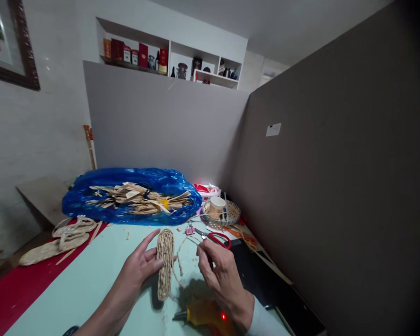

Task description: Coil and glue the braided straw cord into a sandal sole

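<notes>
My left hand (143,261) grips a long oval coil of braided straw cord (165,266), shaped like a small shoe sole, upright between thumb and fingers. A loose length of straw cord (180,263) trails from the coil's right side. Its thin end loops up to my right hand (219,270), whose thumb and forefinger are pinched together on it. Below my right hand lies a yellow glue gun (205,313) with a glowing red light, its dark nozzle pointing left. Just beyond my right fingertips are red-handled scissors (219,239) and a pink binder clip (190,230).
A blue plastic bag (126,175) with dry straw husks (136,198) lies at the back. Straw sandals (56,247) rest at the left on red cloth (24,298). A paper cup (217,207) stands in a woven basket (234,212). Grey partitions (329,154) rise behind and right.
</notes>
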`<action>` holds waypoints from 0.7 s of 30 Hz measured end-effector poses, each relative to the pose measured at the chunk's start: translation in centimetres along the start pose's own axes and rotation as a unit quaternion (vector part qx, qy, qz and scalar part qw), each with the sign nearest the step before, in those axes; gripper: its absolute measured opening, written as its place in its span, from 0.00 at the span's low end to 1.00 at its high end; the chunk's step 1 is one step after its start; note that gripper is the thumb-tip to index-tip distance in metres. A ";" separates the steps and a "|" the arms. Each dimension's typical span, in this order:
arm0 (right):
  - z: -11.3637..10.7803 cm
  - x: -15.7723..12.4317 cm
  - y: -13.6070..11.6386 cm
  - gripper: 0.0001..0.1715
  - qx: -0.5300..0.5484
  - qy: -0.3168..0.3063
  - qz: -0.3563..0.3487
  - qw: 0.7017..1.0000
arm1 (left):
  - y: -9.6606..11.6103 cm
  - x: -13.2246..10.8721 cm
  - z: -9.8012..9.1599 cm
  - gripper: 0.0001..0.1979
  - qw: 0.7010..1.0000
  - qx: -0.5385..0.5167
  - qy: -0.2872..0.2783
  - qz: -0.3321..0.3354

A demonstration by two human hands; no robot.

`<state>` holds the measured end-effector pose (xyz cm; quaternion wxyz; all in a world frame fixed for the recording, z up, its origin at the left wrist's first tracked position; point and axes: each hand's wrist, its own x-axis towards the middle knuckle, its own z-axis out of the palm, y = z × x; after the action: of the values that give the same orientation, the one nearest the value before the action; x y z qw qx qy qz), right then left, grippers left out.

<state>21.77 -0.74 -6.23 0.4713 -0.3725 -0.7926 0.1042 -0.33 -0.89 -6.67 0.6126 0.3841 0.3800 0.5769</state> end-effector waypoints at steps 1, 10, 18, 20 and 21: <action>-0.2 0.2 -0.3 0.12 0.004 0.010 0.005 1.000 | -0.2 0.0 -0.1 0.60 1.000 0.002 0.001 -0.009; -2.9 1.6 -1.5 0.14 0.068 0.110 0.082 0.988 | -0.8 0.3 -0.7 0.55 0.997 0.028 0.007 -0.076; -2.5 1.2 -1.7 0.14 0.133 0.087 0.098 0.982 | -0.7 0.1 -0.8 0.46 0.994 0.047 0.028 -0.091; -2.3 1.1 -1.6 0.15 0.137 0.080 0.103 0.982 | -0.5 0.2 -0.8 0.44 0.994 0.047 0.026 -0.091; -2.2 1.1 -1.5 0.15 0.137 0.077 0.104 0.982 | -0.4 0.4 -0.7 0.43 0.995 0.046 0.025 -0.090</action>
<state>22.52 -1.50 -3.57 0.5640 -0.3920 -0.6890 0.2315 -0.77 -0.48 -7.36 0.6342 0.3617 0.4543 0.5105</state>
